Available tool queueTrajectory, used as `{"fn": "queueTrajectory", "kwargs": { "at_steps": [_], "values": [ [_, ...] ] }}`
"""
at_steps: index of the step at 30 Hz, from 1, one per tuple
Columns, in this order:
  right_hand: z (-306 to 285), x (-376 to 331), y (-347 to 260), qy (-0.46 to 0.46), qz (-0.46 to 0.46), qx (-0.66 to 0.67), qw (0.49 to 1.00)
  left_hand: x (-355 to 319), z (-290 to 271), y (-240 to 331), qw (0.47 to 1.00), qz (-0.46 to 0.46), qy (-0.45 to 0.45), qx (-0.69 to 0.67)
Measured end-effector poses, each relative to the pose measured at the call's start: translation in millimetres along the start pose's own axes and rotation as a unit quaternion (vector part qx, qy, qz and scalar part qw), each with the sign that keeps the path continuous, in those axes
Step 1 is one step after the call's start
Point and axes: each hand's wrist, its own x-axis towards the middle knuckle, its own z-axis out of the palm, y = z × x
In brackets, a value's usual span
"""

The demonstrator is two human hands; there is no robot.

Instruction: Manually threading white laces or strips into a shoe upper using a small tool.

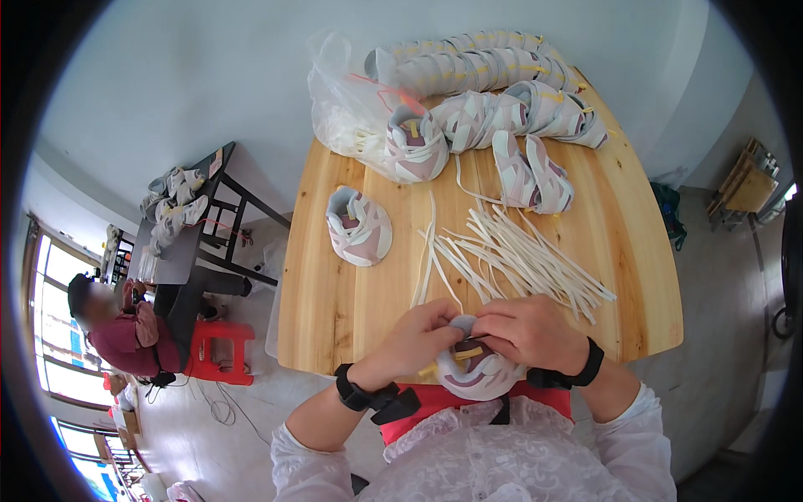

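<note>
At the table's front edge both my hands work on a white, grey and purple shoe upper (481,383) that has no sole. My left hand (422,336) pinches its grey padded edge between thumb and fingers. Close beside it, my right hand (535,333) is closed on the same upper, fingertips near the purple and yellow part. The fingers hide whether a lace is between them. Just beyond lies a loose pile of flat white shoelaces (527,255). A laced shoe upper (358,226) stands alone to the left.
More shoe uppers (535,171) and long nested rows (468,71) line the table's (318,335) back. A clear plastic bag (330,84) of laces stands back left. Further left, a person (130,335) sits near a dark table (180,268) and red stool (222,347).
</note>
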Motion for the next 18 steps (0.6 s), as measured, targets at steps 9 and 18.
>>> {"fn": "queueTrajectory", "kwargs": {
  "at_steps": [9,18],
  "values": [
    [18.7,-8.4,6.0,0.061,0.200,0.262,0.942,1.8,3.4,-0.9,0.999,-0.006,-0.020,-0.046],
    [21.3,-0.4,7.3,0.099,0.284,0.261,0.917,1.6,28.9,1.7,0.745,0.327,0.288,0.505]
  ]
}}
